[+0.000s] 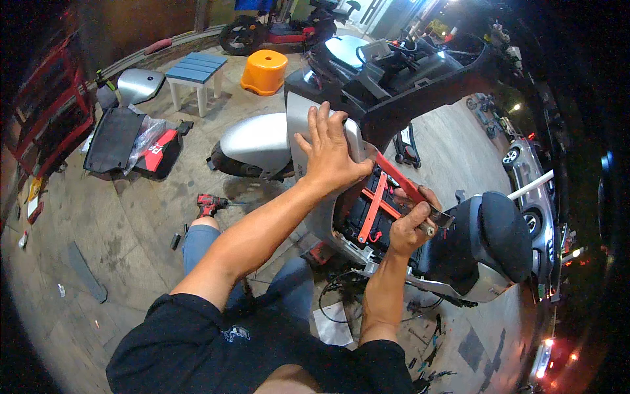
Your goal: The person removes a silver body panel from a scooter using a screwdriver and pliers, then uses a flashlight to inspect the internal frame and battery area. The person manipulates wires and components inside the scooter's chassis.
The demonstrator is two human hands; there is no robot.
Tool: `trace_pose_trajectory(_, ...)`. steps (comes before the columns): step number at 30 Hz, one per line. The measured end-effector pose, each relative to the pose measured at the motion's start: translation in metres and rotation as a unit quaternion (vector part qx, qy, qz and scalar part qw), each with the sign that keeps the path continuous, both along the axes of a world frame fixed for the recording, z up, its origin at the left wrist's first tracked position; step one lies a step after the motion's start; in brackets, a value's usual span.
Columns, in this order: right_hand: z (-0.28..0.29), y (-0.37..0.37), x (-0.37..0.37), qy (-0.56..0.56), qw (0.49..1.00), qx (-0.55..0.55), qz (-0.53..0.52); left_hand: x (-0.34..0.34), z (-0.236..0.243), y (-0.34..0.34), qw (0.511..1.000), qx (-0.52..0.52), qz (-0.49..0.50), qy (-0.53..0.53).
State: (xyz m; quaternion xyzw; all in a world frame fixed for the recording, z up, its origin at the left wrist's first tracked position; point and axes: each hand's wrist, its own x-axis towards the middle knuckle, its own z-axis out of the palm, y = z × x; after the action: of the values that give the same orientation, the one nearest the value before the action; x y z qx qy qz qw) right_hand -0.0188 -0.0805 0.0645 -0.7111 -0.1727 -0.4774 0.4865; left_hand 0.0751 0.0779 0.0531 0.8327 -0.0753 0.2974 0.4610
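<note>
My left hand (328,152) presses spread fingers on the silver front panel (299,105) of a scooter, its thumb near the panel's right edge. My right hand (413,223) grips a long red bar with metal at its near end (397,176), which slants up toward that edge. Below it, red crossed straps (371,217) lie over a black box in the open floorboard. The black seat (499,236) is to the right, the silver front fender (252,143) to the left.
A red-and-black drill (210,205) lies beside my knee. At upper left are an orange stool (264,72), a blue-topped stool (195,69) and loose body panels (113,141). A cable and paper (331,326) lie below the scooter. A car (531,197) and other scooters stand behind.
</note>
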Motion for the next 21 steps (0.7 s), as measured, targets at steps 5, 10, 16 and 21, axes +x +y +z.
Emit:
trace_pose_trajectory(5,-0.001,-0.001,-0.004,0.020,1.000,-0.005,0.010,-0.018,0.008,0.003,0.997,0.004,0.016,-0.070)
trace_pose_trajectory(10,0.000,0.000,-0.007,0.042,0.997,0.053,0.026,-0.060,0.027,-0.022,0.925,0.043,-0.255,-0.280)
trace_pose_trajectory(16,-0.004,-0.026,-0.005,0.034,0.996,-0.079,0.001,-0.053,0.046,-0.024,0.920,0.076,-0.268,-0.275)
trace_pose_trajectory(21,0.011,-0.081,-0.022,-0.079,0.991,0.097,-0.055,-0.057,0.045,-0.026,0.937,0.094,-0.234,-0.242)
